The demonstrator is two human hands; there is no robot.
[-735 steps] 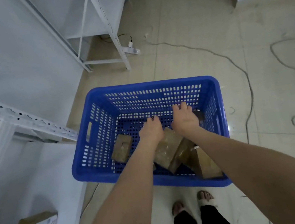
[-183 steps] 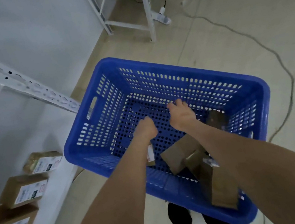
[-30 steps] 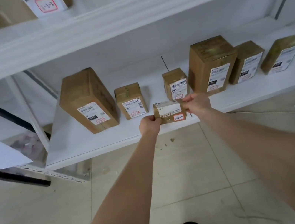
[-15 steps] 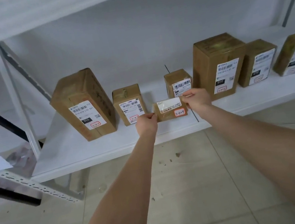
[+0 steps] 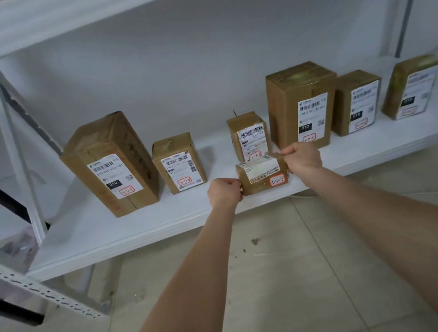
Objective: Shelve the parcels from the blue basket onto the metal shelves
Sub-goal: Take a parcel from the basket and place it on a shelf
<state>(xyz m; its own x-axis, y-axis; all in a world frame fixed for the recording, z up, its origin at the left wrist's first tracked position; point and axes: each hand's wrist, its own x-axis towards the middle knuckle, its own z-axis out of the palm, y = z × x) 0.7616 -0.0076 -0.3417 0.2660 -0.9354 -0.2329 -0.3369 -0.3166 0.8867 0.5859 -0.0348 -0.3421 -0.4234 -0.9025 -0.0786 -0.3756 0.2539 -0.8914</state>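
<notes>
Both hands had left the blue basket of six seconds earlier and were at the metal shelf (image 5: 135, 229), with the small parcel (image 5: 263, 176) between them. The left hand (image 5: 223, 192) pinched its 9 o'clock end with curled fingers; the right hand (image 5: 303, 159) gripped its 2 o'clock corner. The parcel hung tilted over the shelf's front strip, just beside a small upright box (image 5: 249, 134) at its 12 o'clock; whether it touched the shelf could not be told.

Both hands, left hand (image 5: 224, 194) and right hand (image 5: 301, 156), grip a small parcel (image 5: 262, 175) by its ends. It sits at the near edge of the white shelf (image 5: 136, 232), before six standing parcels.
</notes>
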